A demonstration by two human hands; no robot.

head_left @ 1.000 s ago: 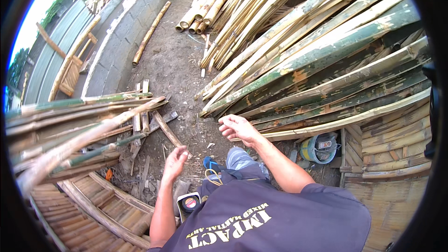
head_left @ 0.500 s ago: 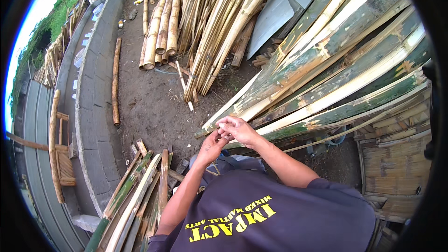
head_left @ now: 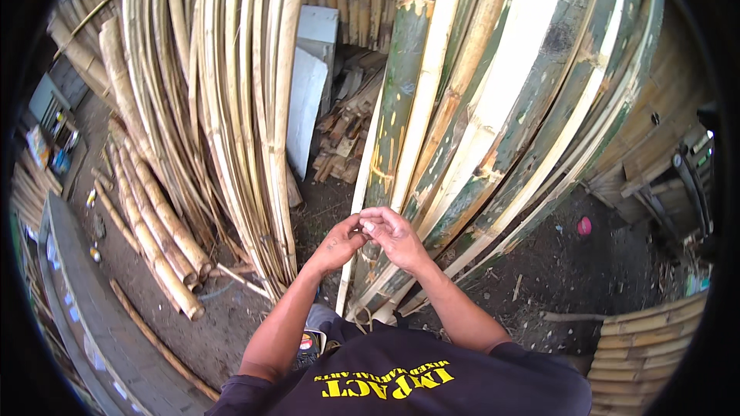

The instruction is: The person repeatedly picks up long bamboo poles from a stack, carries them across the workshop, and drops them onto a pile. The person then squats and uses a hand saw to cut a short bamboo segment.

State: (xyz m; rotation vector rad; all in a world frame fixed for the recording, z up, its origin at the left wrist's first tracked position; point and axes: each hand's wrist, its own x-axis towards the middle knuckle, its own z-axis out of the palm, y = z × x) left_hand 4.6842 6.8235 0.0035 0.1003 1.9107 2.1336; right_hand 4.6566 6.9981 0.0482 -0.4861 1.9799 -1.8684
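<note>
My left hand and my right hand meet in front of my chest, fingertips touching. The fingers of both are curled in a pinch, and whatever sits between them is hidden or too small to make out. Just beyond and beneath them stand long split bamboo lengths, green-skinned with pale inner faces, leaning away and fanning out upward. To the left of my hands a tall bundle of thin, dry bamboo strips leans the same way, a little apart from my left wrist.
Cut bamboo poles lie on the dirt floor at left, near a thin pole and a low grey wall. Metal sheets and scrap wood stand behind. A bamboo slat panel is at lower right.
My view has swung to the right, so the split bamboo now rises straight ahead and the grey wall has slid to the lower left. My hands stay together, fingers still touching.
</note>
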